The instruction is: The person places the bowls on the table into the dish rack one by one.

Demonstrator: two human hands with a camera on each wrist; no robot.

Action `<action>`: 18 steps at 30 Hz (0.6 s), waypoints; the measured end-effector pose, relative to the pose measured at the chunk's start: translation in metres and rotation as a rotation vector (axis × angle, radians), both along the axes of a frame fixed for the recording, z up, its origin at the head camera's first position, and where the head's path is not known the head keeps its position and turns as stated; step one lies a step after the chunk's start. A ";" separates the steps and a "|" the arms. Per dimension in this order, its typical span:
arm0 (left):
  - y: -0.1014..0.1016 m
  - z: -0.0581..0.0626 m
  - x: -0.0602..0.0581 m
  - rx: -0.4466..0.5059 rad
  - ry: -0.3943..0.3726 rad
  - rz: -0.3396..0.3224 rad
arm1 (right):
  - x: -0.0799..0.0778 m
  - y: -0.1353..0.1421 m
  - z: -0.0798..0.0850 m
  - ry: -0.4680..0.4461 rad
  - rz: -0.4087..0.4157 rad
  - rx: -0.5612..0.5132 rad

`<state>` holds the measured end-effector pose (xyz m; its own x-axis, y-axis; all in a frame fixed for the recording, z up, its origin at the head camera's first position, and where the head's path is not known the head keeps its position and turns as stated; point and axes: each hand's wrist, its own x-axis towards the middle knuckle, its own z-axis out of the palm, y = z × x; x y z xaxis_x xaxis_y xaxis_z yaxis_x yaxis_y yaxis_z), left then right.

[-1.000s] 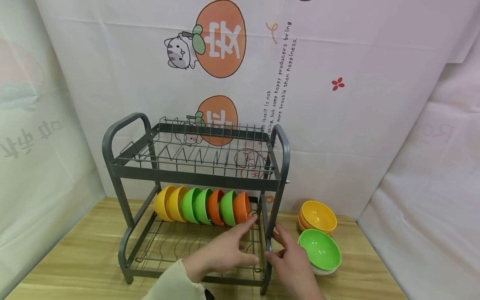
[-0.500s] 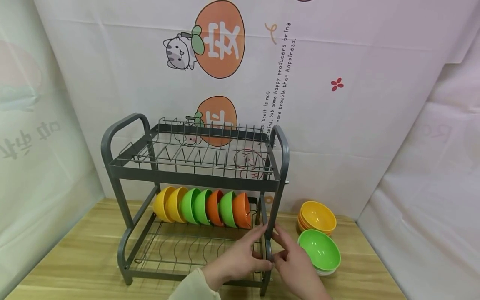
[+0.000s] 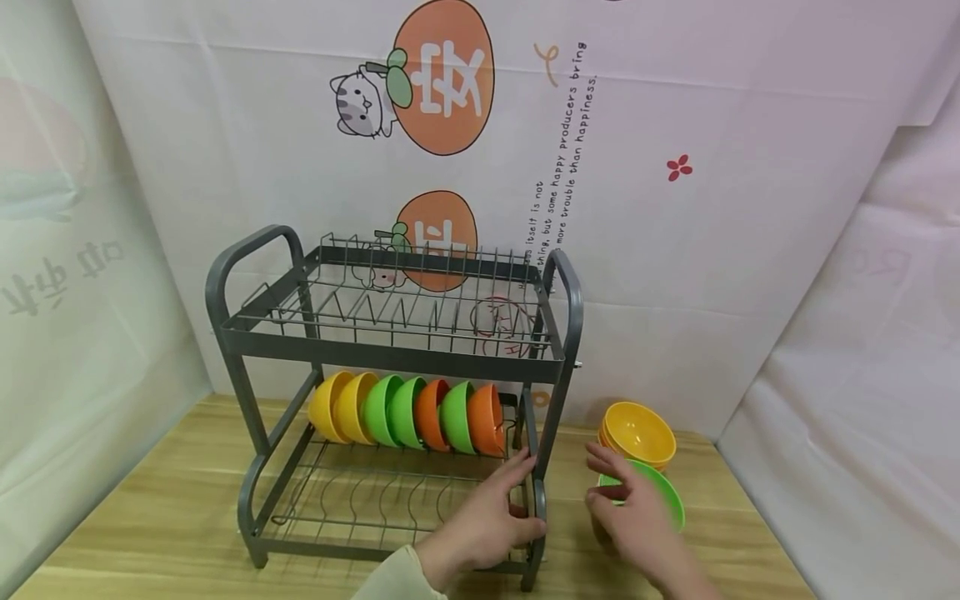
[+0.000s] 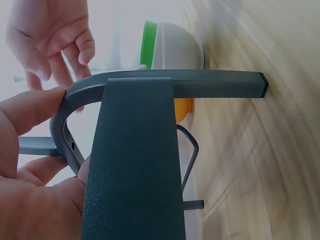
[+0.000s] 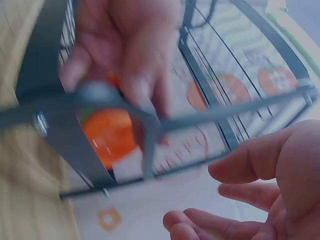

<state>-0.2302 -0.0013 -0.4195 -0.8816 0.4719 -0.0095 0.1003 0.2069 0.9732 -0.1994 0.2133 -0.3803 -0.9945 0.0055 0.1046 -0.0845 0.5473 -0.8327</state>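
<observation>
Backed by white sheeting (image 3: pixel 720 250) and set on a wood-grain table (image 3: pixel 127 500): a dark grey two-tier rack (image 3: pixel 390 354), upright on its legs. Gripped near its right front, at the curved side frame (image 3: pixel 539 500), by the left hand (image 3: pixel 480 525), with thumb and fingers bent around the bar. Carries at the rear of its lower tier (image 3: pixel 322 548) a row of seven bowls (image 3: pixel 405 412) on edge: yellow, yellow, green, green, orange, green, orange from left to right. Just to the right and apart from the rack, the right hand (image 3: pixel 637 521), loosely half-curled, with a gap between thumb and fingers and hold of nothing. Partly hides a green bowl (image 3: pixel 670 492), nested with a white bowl (image 4: pixel 182 47). Close behind, another stack, topped by a yellow bowl (image 3: pixel 637 429). Farther back, printed on the sheeting: orange fruits (image 3: pixel 446 79), a cat (image 3: pixel 358 104), a red flower (image 3: pixel 679 167).
</observation>
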 end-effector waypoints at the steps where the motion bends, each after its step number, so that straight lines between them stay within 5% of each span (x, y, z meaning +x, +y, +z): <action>1: 0.000 0.000 0.000 0.006 -0.004 0.000 | -0.001 0.007 0.001 0.001 -0.024 0.041; 9: 0.002 -0.001 0.001 0.010 -0.014 0.014 | -0.010 0.070 0.000 -0.060 -0.065 0.279; 14: 0.003 -0.001 0.001 0.012 -0.021 0.025 | -0.017 0.099 -0.016 -0.108 -0.029 0.241; 18: 0.004 -0.001 0.001 0.007 -0.019 0.030 | -0.021 0.111 -0.030 -0.178 0.001 0.112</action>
